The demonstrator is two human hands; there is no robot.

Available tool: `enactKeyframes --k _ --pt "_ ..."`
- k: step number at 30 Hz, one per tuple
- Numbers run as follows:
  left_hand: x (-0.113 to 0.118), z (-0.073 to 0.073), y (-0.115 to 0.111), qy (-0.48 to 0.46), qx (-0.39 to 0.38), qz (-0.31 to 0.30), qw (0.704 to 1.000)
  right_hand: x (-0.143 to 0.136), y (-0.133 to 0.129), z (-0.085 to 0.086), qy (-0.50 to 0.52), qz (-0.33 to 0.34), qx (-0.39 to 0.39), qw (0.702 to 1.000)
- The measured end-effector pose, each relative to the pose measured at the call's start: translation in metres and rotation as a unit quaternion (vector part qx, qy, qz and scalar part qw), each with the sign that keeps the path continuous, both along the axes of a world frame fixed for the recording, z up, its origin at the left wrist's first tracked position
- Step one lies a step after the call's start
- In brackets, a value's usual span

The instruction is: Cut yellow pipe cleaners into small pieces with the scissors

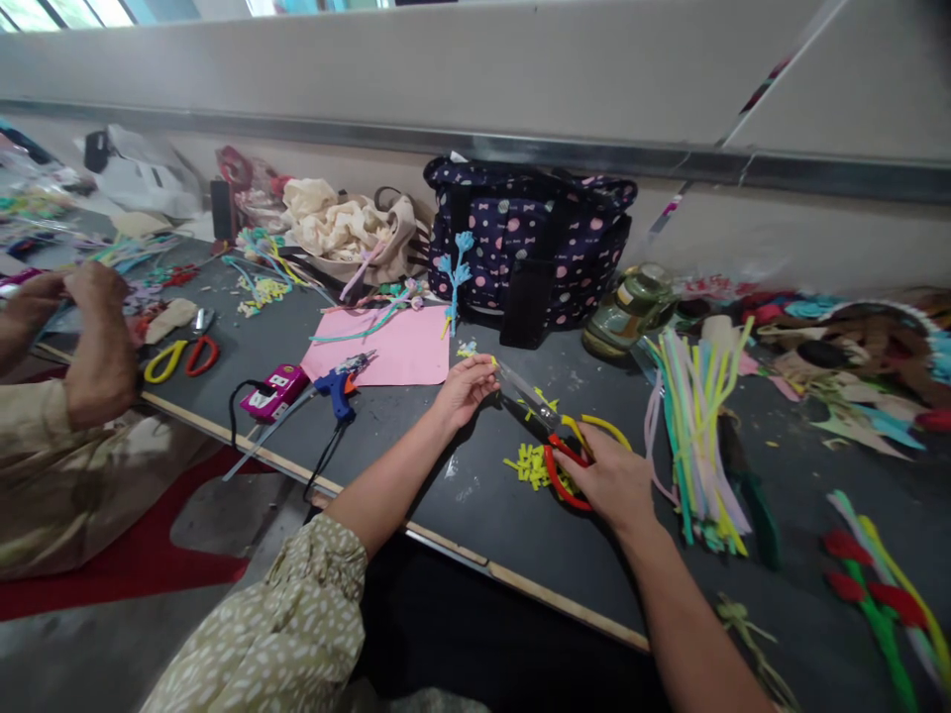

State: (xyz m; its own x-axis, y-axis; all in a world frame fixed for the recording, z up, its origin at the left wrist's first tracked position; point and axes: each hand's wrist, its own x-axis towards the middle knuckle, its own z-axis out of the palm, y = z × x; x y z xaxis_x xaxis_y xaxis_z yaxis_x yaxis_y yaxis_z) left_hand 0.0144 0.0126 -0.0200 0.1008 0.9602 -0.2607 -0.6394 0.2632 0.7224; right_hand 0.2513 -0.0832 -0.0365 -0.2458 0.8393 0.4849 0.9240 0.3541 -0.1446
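My left hand (pixel 468 389) is closed in a pinch on a small yellow pipe cleaner piece (pixel 493 361), only its end showing. My right hand (pixel 615 477) grips scissors (pixel 550 417) with one red and one yellow handle. Their blades are slightly apart, and the tips reach close to the left fingertips. Below the scissors lies a pile of short yellow cuttings (pixel 530 465), partly covered by the red handle. A few more yellow bits lie under the blades. Just beyond my left hand, a blue pipe cleaner flower (pixel 456 272) stands upright against the bag.
A dark patterned bag (pixel 482 223), phone (pixel 526 305) and green bottle (pixel 628 309) stand behind. Pipe cleaners (pixel 702 436) are bundled right. A blue glue gun (pixel 338 389), pink card (pixel 412 347) and magenta device (pixel 276 394) lie left. A co-worker's hands (pixel 96 297) work farther left.
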Motion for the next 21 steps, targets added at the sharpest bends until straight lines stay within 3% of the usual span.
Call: enactKeyframes --k 21 --pt "-0.0020 -0.0007 0.0012 0.003 0.010 0.004 1.000 0.0002 0.0002 -0.0037 0.004 -0.008 -0.014 1.000"
